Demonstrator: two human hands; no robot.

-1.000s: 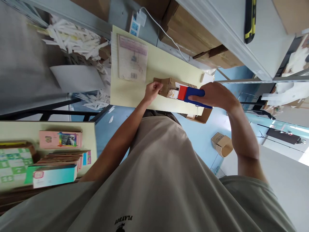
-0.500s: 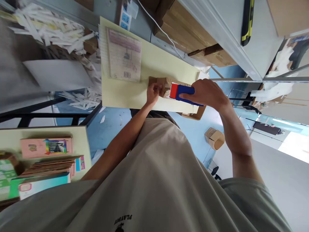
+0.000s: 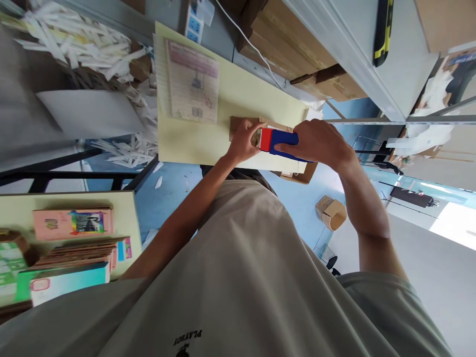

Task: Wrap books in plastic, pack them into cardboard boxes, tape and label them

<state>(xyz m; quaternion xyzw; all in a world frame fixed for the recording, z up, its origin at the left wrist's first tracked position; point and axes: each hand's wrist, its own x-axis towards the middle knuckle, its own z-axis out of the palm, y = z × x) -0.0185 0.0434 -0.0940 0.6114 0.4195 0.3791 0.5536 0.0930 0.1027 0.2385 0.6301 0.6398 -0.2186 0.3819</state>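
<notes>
Blue made up most of the long block we saw in the right hand (image 3: 316, 139), with a red band at its far end; we called it the blue-and-red object (image 3: 282, 136). It lay straight out from that grip, toward the left hand (image 3: 243, 141), its red end leading. Its long axis ran from one hand to the other, roughly along the length of the cream table (image 3: 238, 89), with the blue end dipping a little toward the person's body.

The right hand was the one that had it: we saw the fingers wrapped over the blue part and the thumb pressed along its side. The left hand was nearer the red end, its fingers bent and the thumb and forefinger curving toward that end. We could not tell whether they touched it or pinched anything.

Under and just beyond the blue-and-red object we made out a cardboard box (image 3: 235, 126) on the table, lying much the same way, one end showing past the left hand. The hands hid much of it, so we could not judge whether the two things met. A flat packet (image 3: 193, 84) lay well apart, on the left hand's side.
</notes>
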